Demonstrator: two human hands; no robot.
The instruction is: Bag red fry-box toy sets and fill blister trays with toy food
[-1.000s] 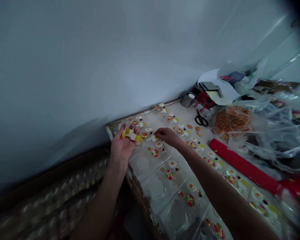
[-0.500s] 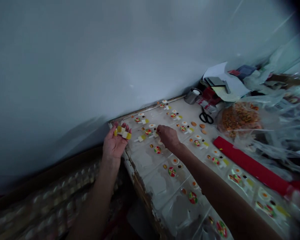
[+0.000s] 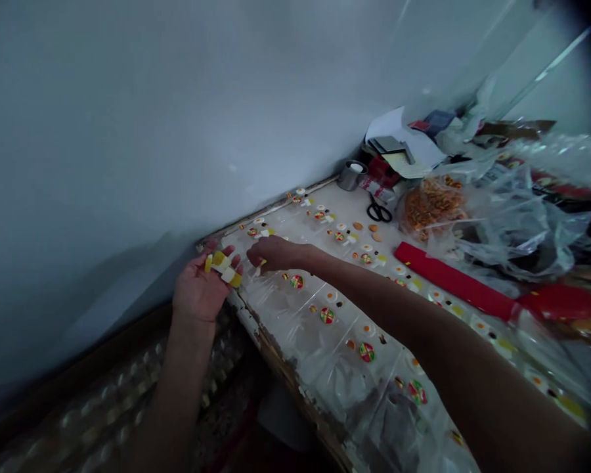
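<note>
My left hand (image 3: 201,282) is palm up beside the table's left corner, its fingers loosely curled round several small yellow-and-white popsicle-shaped charms (image 3: 225,269). Just to its right, my right hand (image 3: 272,253) is low over the table with its fingers pinched together. Whatever is between those fingertips is hidden. A yellow-and-white piece (image 3: 261,263) shows right under this hand, partly covered. Clear plastic bags (image 3: 295,335) lie in rows on the table, bearing small round red-and-green charms (image 3: 327,315), fried-egg charms (image 3: 367,328) and tiny burger-like ones.
Black scissors (image 3: 378,209), a metal cup (image 3: 352,176) and several brown oval pieces (image 3: 373,228) lie toward the back. On the right are a long red strip (image 3: 453,279) and a clear bag of orange-brown pieces (image 3: 431,207). A pale wall (image 3: 177,118) borders the table.
My right hand has moved left across the table, close to my left hand. My left hand still cradles the charms. The camera view has shifted somewhat to the right.
</note>
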